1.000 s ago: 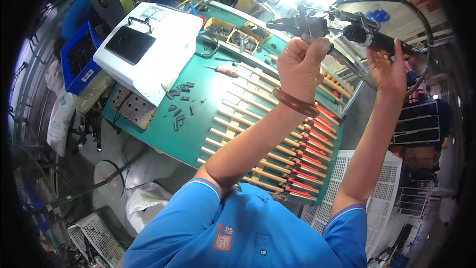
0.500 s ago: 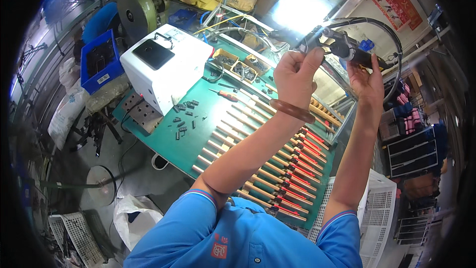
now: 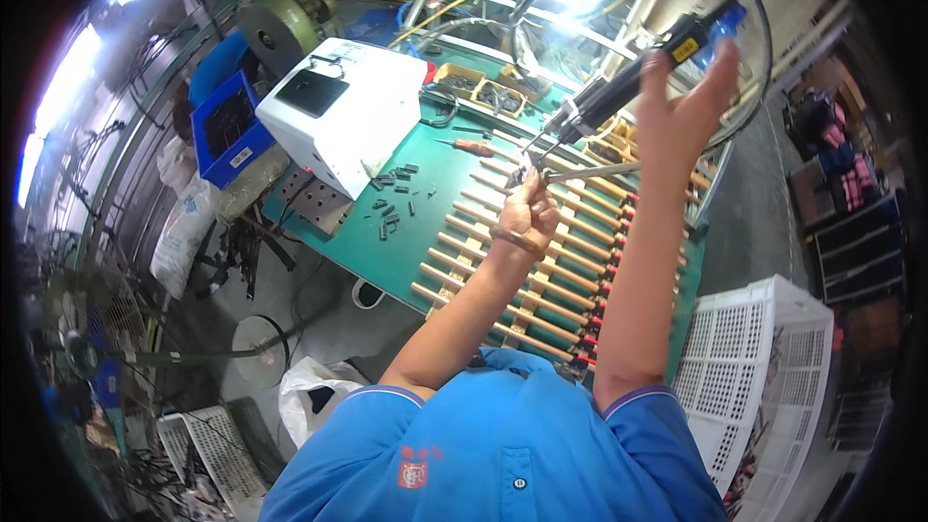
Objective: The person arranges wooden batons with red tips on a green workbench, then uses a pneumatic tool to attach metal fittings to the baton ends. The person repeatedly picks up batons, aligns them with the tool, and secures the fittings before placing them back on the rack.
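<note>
My left hand (image 3: 530, 217) is closed in a pinch on a small dark part (image 3: 523, 176) above the green table. From this part a thin straight rod (image 3: 594, 171) runs right, passing behind my right wrist. A black power screwdriver (image 3: 619, 82) slants down toward the pinch, its thin bit close to the part; I cannot tell if they touch. My right hand (image 3: 688, 111), smeared by motion, is beside the screwdriver body, thumb and fingers spread apart. Below lie several wooden sticks (image 3: 483, 249) in a row, with black and red pieces at their right ends.
The green table (image 3: 387, 256) holds scattered black pieces (image 3: 389, 217), a red-handled screwdriver (image 3: 474, 147) and a white machine (image 3: 353, 116). Small part boxes (image 3: 498, 97) stand behind. A black cable (image 3: 768, 58) loops at right. White plastic crates (image 3: 720, 367) stand beside the table.
Both hands and the power screwdriver have come down. My right hand has opened from around the screwdriver's body. The screwdriver now slants toward the part at my left hand.
</note>
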